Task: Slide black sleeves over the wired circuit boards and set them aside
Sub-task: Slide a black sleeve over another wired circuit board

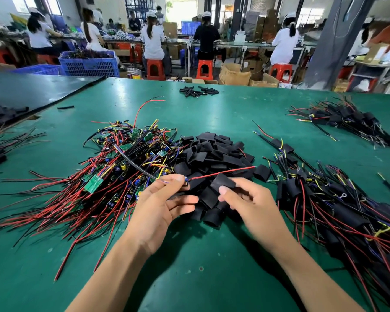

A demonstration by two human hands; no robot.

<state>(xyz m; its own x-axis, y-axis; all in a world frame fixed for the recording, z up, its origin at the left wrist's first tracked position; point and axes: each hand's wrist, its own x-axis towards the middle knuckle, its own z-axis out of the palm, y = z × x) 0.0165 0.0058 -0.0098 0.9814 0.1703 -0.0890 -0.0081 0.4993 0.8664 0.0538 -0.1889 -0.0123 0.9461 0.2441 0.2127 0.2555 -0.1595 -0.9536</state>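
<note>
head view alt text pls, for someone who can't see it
The left hand pinches a wired circuit board and the right hand pinches a black sleeve beside it, over a green table. Heaps of bare boards, loose sleeves and sleeved boards lie left, middle and right.

Brightness: strong, even light over the green matte work table (212, 266).
Source: a white blown-out doorway (180, 9) far beyond the grip, with its detail lost.
Glare: a pale sheen on the table beyond the grip.
Shadows: soft dark patches on the table just below the left hand (158, 203), the right hand (252, 206) and both forearms.
Focus: sharpest at the grip, where the left hand pinches a small wired circuit board (186, 183) and the right hand pinches a flat black sleeve (222, 182).
Blur: a thin black cable (133, 163) up-left of the grip is smeared, and the seated workers (153, 39) far behind are soft.
Distortion: wide-angle bowing, so the grey pillar (338, 41) up-right of the grip leans and the forearms stretch below it.
</note>
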